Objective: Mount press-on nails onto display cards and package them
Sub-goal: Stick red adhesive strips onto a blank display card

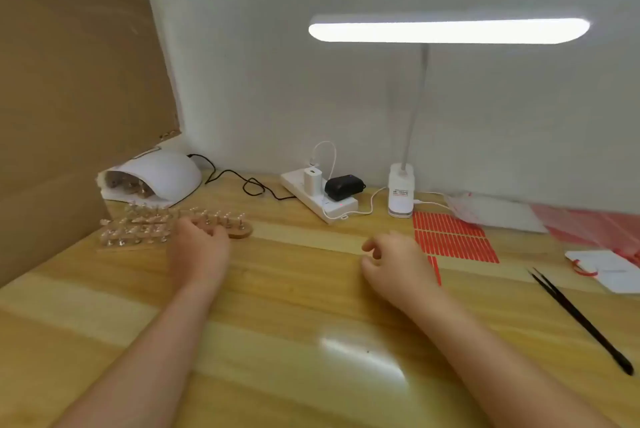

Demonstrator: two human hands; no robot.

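Several wooden nail stands (135, 230) with press-on nails on pegs sit at the left of the wooden table (294, 306). My left hand (199, 244) reaches onto the nearest wooden strip (240, 230), fingers curled over its left part; the blur hides the exact grip. Hovering at mid-table, my right hand (391, 261) has loosely curled fingers with nothing in them. Red sticker sheets (450, 237) lie just right of it. White cards (606, 270) with a red band lie at the far right.
Black tweezers (581, 320) lie at the right front. A white nail-curing lamp (156, 178), a power strip (318, 200) and a desk lamp base (401, 192) line the back wall. A cardboard sheet (69, 81) stands on the left. Red packets (595, 226) lie back right.
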